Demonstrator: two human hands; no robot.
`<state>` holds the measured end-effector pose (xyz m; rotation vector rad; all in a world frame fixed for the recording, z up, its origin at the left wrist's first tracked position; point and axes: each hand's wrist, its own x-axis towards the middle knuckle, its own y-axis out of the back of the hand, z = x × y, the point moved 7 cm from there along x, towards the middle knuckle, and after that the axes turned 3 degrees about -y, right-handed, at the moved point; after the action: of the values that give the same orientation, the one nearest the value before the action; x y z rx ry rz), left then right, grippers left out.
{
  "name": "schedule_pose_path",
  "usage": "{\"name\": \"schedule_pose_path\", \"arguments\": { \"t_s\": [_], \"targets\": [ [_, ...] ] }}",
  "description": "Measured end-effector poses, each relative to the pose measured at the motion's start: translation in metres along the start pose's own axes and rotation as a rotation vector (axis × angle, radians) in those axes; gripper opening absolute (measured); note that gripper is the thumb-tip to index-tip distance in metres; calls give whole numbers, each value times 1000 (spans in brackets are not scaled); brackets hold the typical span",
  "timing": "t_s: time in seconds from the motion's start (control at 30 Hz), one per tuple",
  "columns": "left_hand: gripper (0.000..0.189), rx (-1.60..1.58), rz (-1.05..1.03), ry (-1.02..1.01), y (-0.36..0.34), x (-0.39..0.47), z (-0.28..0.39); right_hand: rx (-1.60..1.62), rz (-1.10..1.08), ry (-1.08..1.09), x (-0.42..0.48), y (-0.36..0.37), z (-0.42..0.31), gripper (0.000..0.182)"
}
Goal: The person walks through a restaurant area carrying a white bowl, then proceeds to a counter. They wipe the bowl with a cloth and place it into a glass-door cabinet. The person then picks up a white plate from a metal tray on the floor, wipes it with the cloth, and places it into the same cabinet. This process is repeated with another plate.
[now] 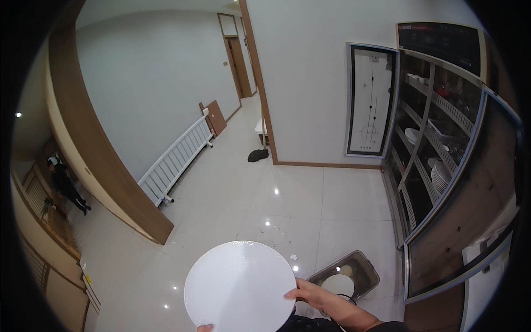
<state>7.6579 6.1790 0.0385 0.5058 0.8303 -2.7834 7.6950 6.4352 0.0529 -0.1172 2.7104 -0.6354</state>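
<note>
A large round white plate (240, 286) with a textured rim is held face up in front of me. My right hand (305, 292) grips its right edge, the thumb resting on the upper face. At the bottom of the view only a fingertip or thumb of my left hand (205, 328) shows, on the plate's lower left rim; the rest of that hand is out of view. On the floor beyond my right wrist stands a grey plastic bin (367, 272), with a white round plate (339, 286) lying in it.
A disinfection cabinet (431, 103) with its doors open stands at right, holding stacked plates (439, 176). A white radiator (178, 159) lines the left wall, and a mop (258, 155) rests by the wall corner. Small white scraps (294, 257) lie on the floor. A person (66, 182) stands far left.
</note>
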Motion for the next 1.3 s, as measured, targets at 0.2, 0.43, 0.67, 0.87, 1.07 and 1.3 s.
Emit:
{"name": "schedule_pose_path", "arguments": {
  "t_s": [0.2, 0.43, 0.67, 0.87, 1.07, 1.3],
  "targets": [
    [71, 14, -78, 95, -70, 100, -16, 52, 35, -8, 74, 46, -37, 57],
    [70, 180, -283, 245, -216, 230, -42, 163, 295, 165, 139, 128, -100, 59],
    [69, 318, -698, 561, -373, 305, -110, 327, 705, 379, 130, 194, -139, 56],
    [65, 412, -1022, 804, -492, 306, -202, 523, 1071, 507, 103, 254, -159, 50],
    [59, 523, -1139, 779, -624, 293, -273, 660, 1193, 625, 94, 357, -192, 46],
    [61, 522, -1041, 772, -747, 317, -341, 532, 1156, 601, 100, 492, -279, 49]
  ]
}}
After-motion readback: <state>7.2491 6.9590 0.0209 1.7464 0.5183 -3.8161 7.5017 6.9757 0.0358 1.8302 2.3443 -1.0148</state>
